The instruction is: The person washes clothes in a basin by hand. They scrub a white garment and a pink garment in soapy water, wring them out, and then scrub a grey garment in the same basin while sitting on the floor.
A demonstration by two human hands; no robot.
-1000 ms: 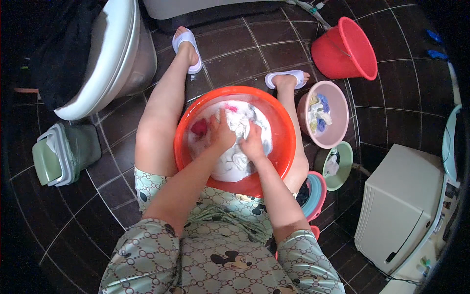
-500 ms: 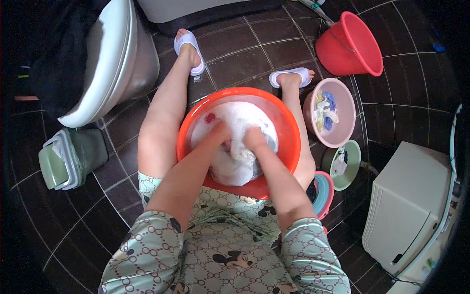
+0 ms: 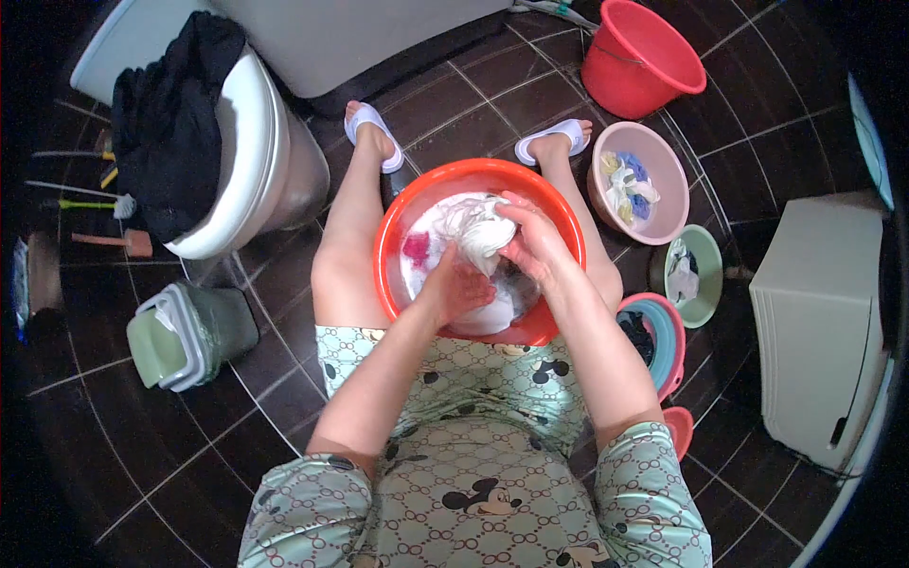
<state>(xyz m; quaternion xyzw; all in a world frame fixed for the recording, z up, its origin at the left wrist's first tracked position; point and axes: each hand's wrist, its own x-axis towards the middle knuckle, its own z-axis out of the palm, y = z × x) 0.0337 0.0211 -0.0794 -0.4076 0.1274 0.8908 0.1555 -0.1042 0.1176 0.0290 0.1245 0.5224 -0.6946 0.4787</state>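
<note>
An orange-red basin [image 3: 383,251] of white suds rests between my legs. Above the suds is a bunched, wet white cloth [image 3: 476,227], its kind of garment hidden by the folds. My right hand [image 3: 535,239] grips the cloth's right side, with the thumb and fingers around it. Just below the cloth, my left hand [image 3: 458,289] is open, palm turned up and fingers stretched out; whether it touches the cloth I cannot tell. A bright pink-red cloth [image 3: 415,248] lies in the foam at the basin's left. More white fabric shows in the water near the front rim.
At right stand a red bucket [image 3: 595,71], a pink basin [image 3: 670,189] with cloths, a green basin [image 3: 708,293], a pink-and-blue tub [image 3: 670,346] and a pale cabinet [image 3: 814,322]. At left are a toilet [image 3: 284,180] with black fabric [image 3: 175,133] and a green bin [image 3: 222,327].
Both hands were down in the suds; now they are raised, and the white cloth is lifted and bunched in my right hand. My left hand has opened. The whole view has shifted.
</note>
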